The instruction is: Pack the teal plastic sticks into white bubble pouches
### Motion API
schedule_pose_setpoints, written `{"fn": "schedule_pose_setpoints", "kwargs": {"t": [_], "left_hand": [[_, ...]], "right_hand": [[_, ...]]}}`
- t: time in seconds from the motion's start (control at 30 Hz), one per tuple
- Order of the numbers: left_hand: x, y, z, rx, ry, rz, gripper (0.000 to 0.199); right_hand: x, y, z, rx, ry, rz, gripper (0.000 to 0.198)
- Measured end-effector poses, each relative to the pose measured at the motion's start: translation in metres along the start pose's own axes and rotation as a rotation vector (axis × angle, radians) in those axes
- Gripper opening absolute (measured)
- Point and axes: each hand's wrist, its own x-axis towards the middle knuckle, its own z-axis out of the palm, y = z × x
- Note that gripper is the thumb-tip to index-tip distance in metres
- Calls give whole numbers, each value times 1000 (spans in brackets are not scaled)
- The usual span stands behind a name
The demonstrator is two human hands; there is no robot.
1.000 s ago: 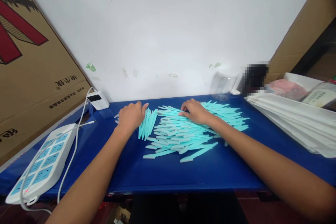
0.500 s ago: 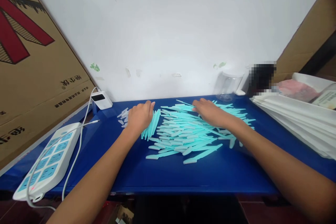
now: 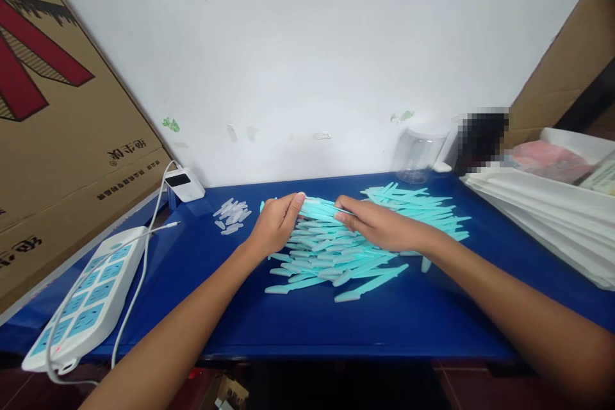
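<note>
My left hand [image 3: 275, 225] is closed around one end of a bunch of teal eyebrow razors [image 3: 318, 207], its thumb on top. At the other end, my right hand [image 3: 379, 224] pinches razors between thumb and fingers; how many it grips is hidden. Both hands are just above a loose pile of the same eyebrow razors [image 3: 331, 259] on the blue table [image 3: 288, 327]. More razors [image 3: 427, 205] spread out behind the right hand. To the left lies a small heap of translucent whitish caps [image 3: 233, 214].
A white power strip [image 3: 89, 301] with a cable and a small white device [image 3: 185, 184] are at the left. A clear jar [image 3: 418, 154] stands by the wall, and white trays [image 3: 538, 224] are stacked at the right. A large cardboard box [image 3: 72, 160] rises at the left.
My left hand has lifted the bunch of razors from the table and moved right, uncovering the caps. My right hand has come slightly down and left to meet the bunch.
</note>
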Motion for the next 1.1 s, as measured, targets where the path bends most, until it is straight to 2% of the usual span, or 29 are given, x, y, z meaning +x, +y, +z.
{"fn": "schedule_pose_setpoints", "kwargs": {"t": [0.13, 0.37, 0.53, 0.73, 0.9, 1.1], "left_hand": [[0, 1, -1, 5, -22, 19, 47], [-1, 3, 2, 0, -27, -41, 39], [1, 1, -1, -1, 10, 18, 41], [1, 2, -1, -97, 64, -19, 49], [0, 0, 2, 6, 36, 89, 52], [3, -2, 0, 130, 41, 115, 54]], "right_hand": [[1, 0, 6, 24, 35, -34, 35], [7, -2, 18, -2, 108, -9, 38], [12, 0, 25, 86, 251, -46, 42], [12, -5, 29, 144, 320, -59, 43], [10, -9, 30, 85, 302, -35, 47], [10, -11, 30, 13, 334, -14, 47]]}}
